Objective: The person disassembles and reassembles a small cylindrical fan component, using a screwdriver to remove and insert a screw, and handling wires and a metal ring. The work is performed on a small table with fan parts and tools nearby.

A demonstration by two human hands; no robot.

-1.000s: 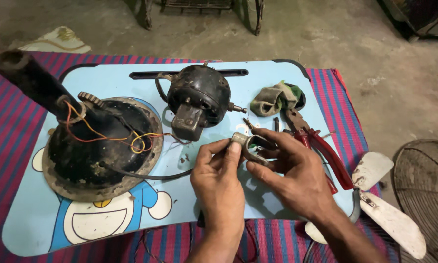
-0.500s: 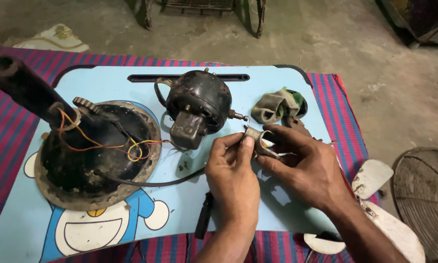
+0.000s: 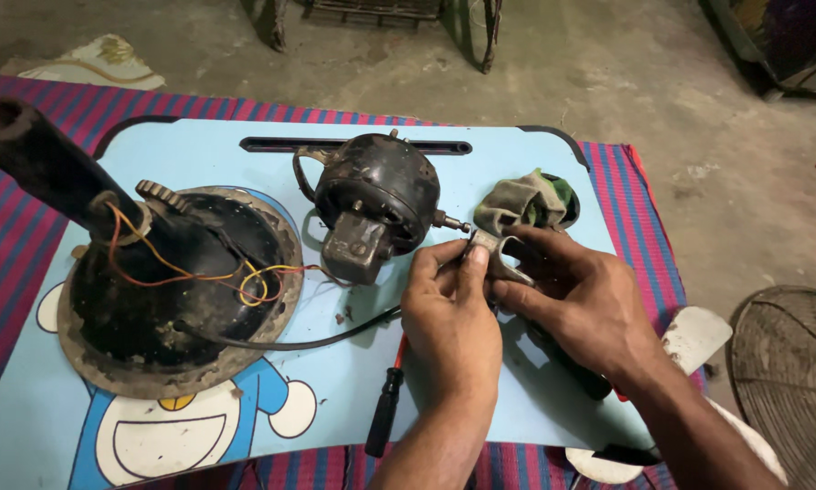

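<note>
In the head view, a small grey metal part (image 3: 501, 257) is held between both hands above the light-blue cartoon tray table (image 3: 535, 172). The left hand (image 3: 452, 319) is closed on the part's near end, thumb and forefinger pinched against it; the right hand (image 3: 582, 295) is wrapped about its far side, fingers curled over the top. The two hands are pressed close together, touching around the part (its exact shape is partly hidden by the fingers).

Just beyond the hands, a black fan motor (image 3: 372, 204) is laid on the tray, its short shaft pointed toward the part. To the left, a round, dirty fan base (image 3: 176, 290) with a dark upright pole is seen, with orange and yellow wires (image 3: 235, 277) trailed across it. A crumpled grey-green rag (image 3: 521, 201) is set behind the right hand. A screwdriver (image 3: 385, 408) with a red and black handle is partly covered by the left wrist. The tray is placed on a red and purple striped cloth (image 3: 648, 236).
</note>
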